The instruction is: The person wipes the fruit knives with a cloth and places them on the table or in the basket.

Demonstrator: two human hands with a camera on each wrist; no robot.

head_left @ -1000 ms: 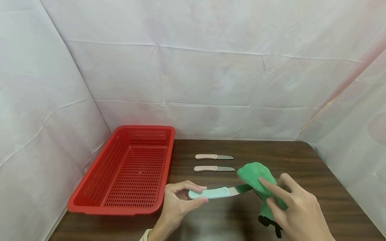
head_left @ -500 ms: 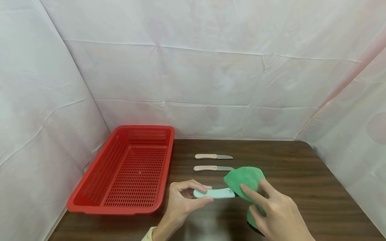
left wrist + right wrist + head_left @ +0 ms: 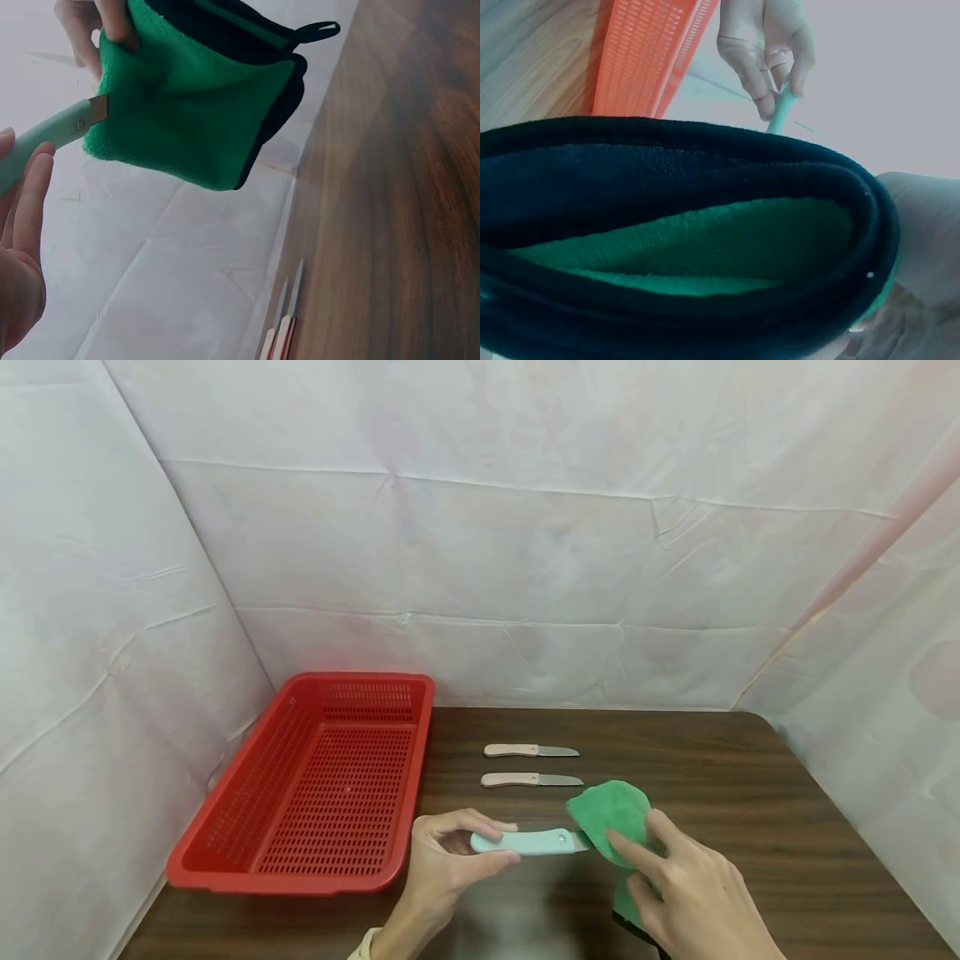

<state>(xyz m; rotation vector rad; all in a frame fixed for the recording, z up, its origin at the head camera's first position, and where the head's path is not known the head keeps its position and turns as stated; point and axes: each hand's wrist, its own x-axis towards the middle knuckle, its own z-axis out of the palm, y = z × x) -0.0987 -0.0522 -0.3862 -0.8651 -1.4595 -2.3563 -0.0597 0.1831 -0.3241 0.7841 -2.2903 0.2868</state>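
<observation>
My left hand pinches the mint-green handle of a small knife between thumb and fingers, its blade pointing right. My right hand grips a green cloth with dark edging, folded over the blade so that only a short bit of metal shows by the handle. In the left wrist view the cloth hangs with a dark loop at its edge, and the knife runs into its side. The cloth's dark folded border fills much of the right wrist view.
A red perforated plastic basket stands on the left of the dark wooden table. Two knives with pale pink handles, a rear one and a front one, lie parallel behind the hands. White sheeting encloses the back and sides.
The cloth in my right hand slid left along the blade up to the handle, then back slightly right, baring a little metal. My left hand shifted a little right and back, still holding the knife.
</observation>
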